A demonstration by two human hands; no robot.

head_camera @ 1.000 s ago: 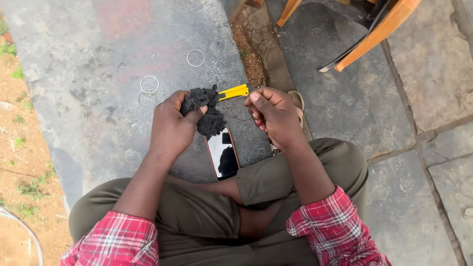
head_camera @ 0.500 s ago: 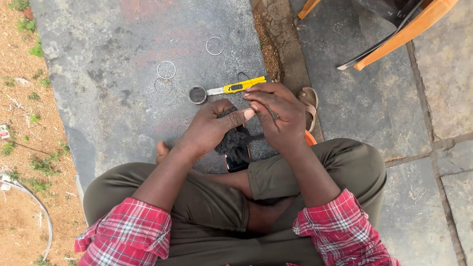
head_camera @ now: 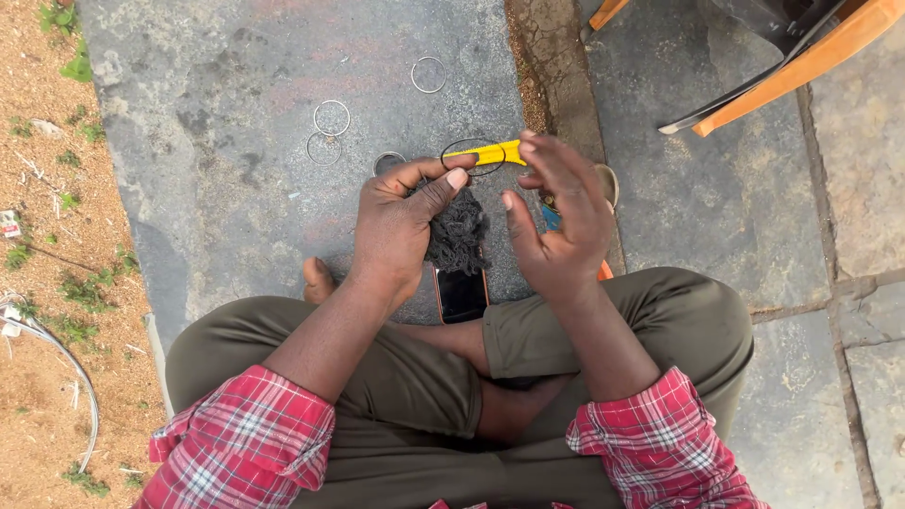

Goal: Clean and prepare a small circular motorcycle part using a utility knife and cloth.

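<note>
While gripped by left hand [head_camera: 401, 221], dark fibre clump [head_camera: 459, 231]

I see the phone [head_camera: 461, 293] on the stone slab [head_camera: 217, 179] beneath the fibre wad [head_camera: 457, 231], rings [head_camera: 331, 118] beyond it, cutter [head_camera: 497, 153] right of them.

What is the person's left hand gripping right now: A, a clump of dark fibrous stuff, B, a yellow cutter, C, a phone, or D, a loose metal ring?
A: the left hand is closed around the dark fibrous clump, while the yellow cutter and the phone lie on the stone slab.
</note>
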